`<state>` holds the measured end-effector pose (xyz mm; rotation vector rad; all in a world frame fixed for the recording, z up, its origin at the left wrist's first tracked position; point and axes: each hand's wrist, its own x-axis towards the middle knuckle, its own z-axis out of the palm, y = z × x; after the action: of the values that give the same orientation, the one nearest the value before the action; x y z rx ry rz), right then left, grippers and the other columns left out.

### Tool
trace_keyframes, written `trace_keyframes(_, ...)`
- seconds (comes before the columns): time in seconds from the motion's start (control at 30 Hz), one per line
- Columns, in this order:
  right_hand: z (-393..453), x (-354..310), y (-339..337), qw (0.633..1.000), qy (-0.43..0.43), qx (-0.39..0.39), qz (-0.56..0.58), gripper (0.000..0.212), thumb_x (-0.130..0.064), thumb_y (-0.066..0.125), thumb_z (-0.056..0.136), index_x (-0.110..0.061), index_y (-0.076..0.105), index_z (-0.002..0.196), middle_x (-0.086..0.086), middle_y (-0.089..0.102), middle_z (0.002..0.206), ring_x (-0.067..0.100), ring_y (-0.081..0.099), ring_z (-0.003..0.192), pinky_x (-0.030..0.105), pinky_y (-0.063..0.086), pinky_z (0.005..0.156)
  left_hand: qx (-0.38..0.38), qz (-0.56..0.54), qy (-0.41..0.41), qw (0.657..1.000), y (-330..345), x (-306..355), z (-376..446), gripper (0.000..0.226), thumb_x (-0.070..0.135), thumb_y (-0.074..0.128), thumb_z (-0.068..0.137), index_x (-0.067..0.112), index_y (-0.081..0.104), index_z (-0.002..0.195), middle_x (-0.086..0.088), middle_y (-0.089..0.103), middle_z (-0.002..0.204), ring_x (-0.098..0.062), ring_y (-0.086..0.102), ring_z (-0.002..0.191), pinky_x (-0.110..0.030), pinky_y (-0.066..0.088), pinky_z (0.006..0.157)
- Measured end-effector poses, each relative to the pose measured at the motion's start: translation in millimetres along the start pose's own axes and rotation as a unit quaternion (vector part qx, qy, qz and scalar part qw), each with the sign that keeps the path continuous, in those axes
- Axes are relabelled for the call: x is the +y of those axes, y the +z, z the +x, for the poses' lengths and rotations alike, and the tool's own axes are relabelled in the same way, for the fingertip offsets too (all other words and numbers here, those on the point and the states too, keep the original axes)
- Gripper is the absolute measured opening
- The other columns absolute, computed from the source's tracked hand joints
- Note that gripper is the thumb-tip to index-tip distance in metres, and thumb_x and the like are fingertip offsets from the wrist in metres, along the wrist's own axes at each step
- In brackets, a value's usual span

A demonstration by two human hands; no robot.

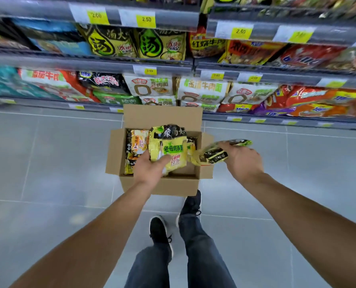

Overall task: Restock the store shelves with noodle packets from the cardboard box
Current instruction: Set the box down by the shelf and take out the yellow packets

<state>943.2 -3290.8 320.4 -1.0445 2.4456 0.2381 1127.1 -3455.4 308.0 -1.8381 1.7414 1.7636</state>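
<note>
Noodle packets are lying inside the open cardboard box [154,187], which is sitting on the grey tiled floor [48,163] just in front of the store shelves [90,61]. The left hand [150,170] is holding a yellow packet [168,148] with green lettering, fingers curled under its lower edge and thumb pressing on its front, and is keeping it over the middle of the box. The right hand [242,160] is gripping a second packet [214,154], yellow and black, tilting it over the box's right flap; its far end is blurring out beyond the knuckles. More packets are standing on edge along the left side of the box, among them an orange and yellow one [137,142]. The shelves are carrying rows of packets in yellow, red, white, orange and teal, and yellow price tags [146,19] are sitting on the shelf edges. Two black shoes [160,229] and dark jeans [202,256] are showing below the box, one foot almost touching its near wall
</note>
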Motion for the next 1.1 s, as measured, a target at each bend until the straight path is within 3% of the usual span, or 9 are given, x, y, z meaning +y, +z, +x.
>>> trace_keyframes(0.13, -44, -7, -32, 0.995, 0.009, 0.021, 0.098, 0.058, -0.01, 0.046, 0.092, -0.046, 0.043, 0.138, 0.013, 0.068, 0.101, 0.036, 0.062, 0.086, 0.036, 0.053, 0.069, -0.006, -0.037, 0.023, 0.999, -17, -9, -18, 0.11, 0.08, 0.075, 0.042, 0.021, 0.052, 0.132, 0.0, 0.06, 0.133, -0.022, 0.062, 0.113, -0.045, 0.058, 0.084)
trace_keyframes(0.27, -90, -14, -55, 0.984, -0.017, 0.045, 0.172, 0.057, -0.007, 0.043, 0.091, -0.041, 0.05, 0.137, 0.012, 0.07, 0.103, 0.034, 0.063, 0.086, 0.035, 0.054, 0.076, 0.014, -0.047, 0.055, 0.997, -48, 19, -86, 0.032, 0.036, 0.076, 0.078, 0.024, 0.065, 0.105, 0.004, 0.07, 0.099, -0.016, 0.067, 0.082, -0.045, 0.061, 0.072)
trace_keyframes(0.33, -116, -19, -67, 0.974, -0.034, 0.047, 0.219, 0.048, -0.015, 0.045, 0.093, -0.035, 0.054, 0.135, 0.01, 0.071, 0.105, 0.027, 0.063, 0.085, 0.03, 0.05, 0.079, 0.013, -0.08, 0.066, 0.995, -63, 16, -109, 0.015, 0.025, 0.073, 0.084, 0.029, 0.06, 0.092, 0.011, 0.065, 0.088, -0.014, 0.063, 0.08, -0.04, 0.06, 0.075)
trace_keyframes(0.43, -157, -27, -77, 0.959, -0.039, 0.122, 0.251, 0.03, -0.031, 0.055, 0.092, -0.03, 0.064, 0.12, 0.005, 0.068, 0.108, 0.023, 0.061, 0.094, 0.031, 0.047, 0.082, 0.002, -0.096, 0.103, 0.99, -82, 8, -142, 0.024, 0.024, 0.071, 0.085, 0.024, 0.06, 0.106, 0.005, 0.066, 0.101, -0.013, 0.064, 0.089, -0.034, 0.059, 0.071)
trace_keyframes(0.53, -189, -27, -81, 0.961, -0.029, 0.139, 0.238, 0.022, -0.029, 0.061, 0.09, -0.029, 0.061, 0.112, 0.002, 0.056, 0.105, 0.019, 0.052, 0.094, 0.032, 0.042, 0.077, 0.001, -0.077, 0.133, 0.988, -91, 5, -166, 0.031, 0.031, 0.073, 0.081, 0.019, 0.063, 0.109, 0.001, 0.069, 0.106, -0.018, 0.067, 0.093, -0.026, 0.058, 0.061)
trace_keyframes(0.67, -221, -13, -91, 0.963, -0.013, 0.138, 0.229, 0.025, -0.015, 0.055, 0.09, -0.03, 0.059, 0.11, 0.005, 0.053, 0.104, 0.023, 0.054, 0.092, 0.034, 0.045, 0.079, -0.002, -0.049, 0.163, 0.985, -89, 14, -197, 0.043, 0.039, 0.072, 0.08, 0.015, 0.06, 0.114, 0.0, 0.066, 0.11, -0.022, 0.066, 0.091, -0.043, 0.059, 0.079)
trace_keyframes(0.73, -239, -5, -101, 0.962, -0.014, 0.141, 0.233, 0.028, -0.012, 0.053, 0.09, -0.031, 0.058, 0.11, 0.005, 0.052, 0.103, 0.025, 0.054, 0.094, 0.036, 0.045, 0.08, -0.014, -0.037, 0.192, 0.981, -83, 20, -213, 0.047, 0.037, 0.07, 0.084, 0.017, 0.056, 0.124, 0.002, 0.061, 0.116, -0.02, 0.058, 0.098, -0.037, 0.05, 0.088)
trace_keyframes(0.87, -270, 28, -127, 0.954, 0.01, 0.17, 0.247, 0.028, -0.012, 0.051, 0.091, -0.032, 0.055, 0.109, 0.007, 0.055, 0.107, 0.028, 0.054, 0.1, 0.04, 0.045, 0.084, -0.06, -0.018, 0.229, 0.971, -58, 47, -240, 0.073, 0.039, 0.069, 0.086, 0.011, 0.037, 0.146, -0.002, 0.046, 0.145, -0.026, 0.044, 0.131, -0.037, 0.036, 0.103)
trace_keyframes(1.1, -318, 113, -159, 0.922, 0.071, 0.241, 0.296, 0.029, -0.011, 0.056, 0.091, -0.029, 0.038, 0.104, -0.001, 0.056, 0.085, 0.025, 0.053, 0.076, 0.037, 0.039, 0.062, -0.122, 0.021, 0.286, 0.95, 28, 92, -277, 0.093, 0.057, 0.072, 0.076, 0.009, 0.035, 0.147, 0.002, 0.041, 0.146, -0.021, 0.041, 0.133, -0.042, 0.031, 0.112)
